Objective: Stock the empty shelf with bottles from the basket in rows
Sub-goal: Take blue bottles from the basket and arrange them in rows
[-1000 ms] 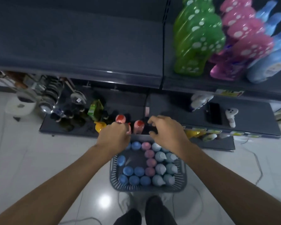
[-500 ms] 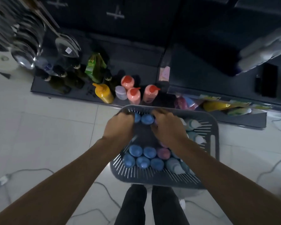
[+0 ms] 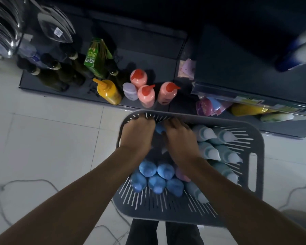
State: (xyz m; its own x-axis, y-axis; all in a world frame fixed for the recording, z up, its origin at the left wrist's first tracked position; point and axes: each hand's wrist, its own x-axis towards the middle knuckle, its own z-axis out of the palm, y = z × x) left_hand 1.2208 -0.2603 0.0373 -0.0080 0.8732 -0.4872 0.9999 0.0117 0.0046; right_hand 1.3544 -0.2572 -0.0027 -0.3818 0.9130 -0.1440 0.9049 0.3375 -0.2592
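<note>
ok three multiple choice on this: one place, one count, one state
1. Where are the left hand and right hand? A in the grey basket; B on the floor tiles; C on the green carton.
2. How many red-capped salmon bottles stand on the bottom shelf? A two; B three; C five.
3. The basket is: A empty; B overturned; C holding bottles.
Answers: 1 A, both reach inside its rim; 2 B, three red caps show; 3 C, blue bottles and teal bottles sit in it.

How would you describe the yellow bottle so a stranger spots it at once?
Look at the low dark shelf beyond the grey basket. Left of the pink bottles and the pale purple bottle stands the yellow bottle. Only it has a pointed orange nozzle.
</note>
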